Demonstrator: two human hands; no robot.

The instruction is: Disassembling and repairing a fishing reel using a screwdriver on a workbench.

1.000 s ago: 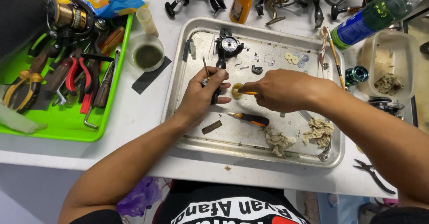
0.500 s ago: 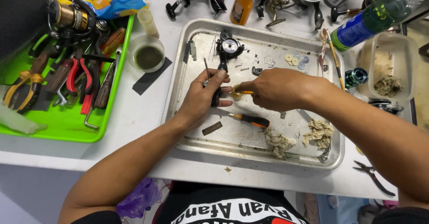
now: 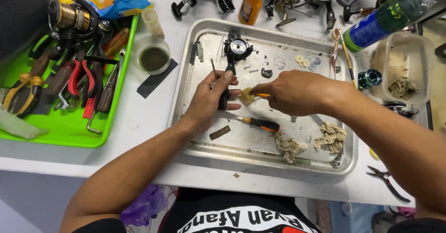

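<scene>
Yellowish small part (image 3: pixel 246 95) sits mid-tray, pinched at the left thumb tip, touching the orange-tipped tool (image 3: pixel 264 95) coming in from 3 o'clock. Left hand (image 3: pixel 211 98) is closed around a dark reel handle (image 3: pixel 224 98) plus a thin metal pick (image 3: pixel 213 68) that sticks up toward 12. Right hand (image 3: pixel 297 92) is closed on the tool; its grip end is hidden under the fingers.

Risks, as I judge them:
- Part is tiny and looks greasy; a slip of the tool could flick it out of the metal tray (image 3: pixel 186 65).
- Loose washers (image 3: pixel 306 61) at 1 o'clock lie near the right wrist; a sweep could scatter them.
- Screwdriver (image 3: pixel 258 123) at 6 o'clock lies just under both hands and could roll.

Hard to read: what the part actually is, and how the handle joins the reel body (image 3: pixel 238 47) at 12. Dirty rags (image 3: pixel 309 140) lie at 5. Green tool tray (image 3: pixel 69 135) at 9 is cut off by the frame edge.
</scene>
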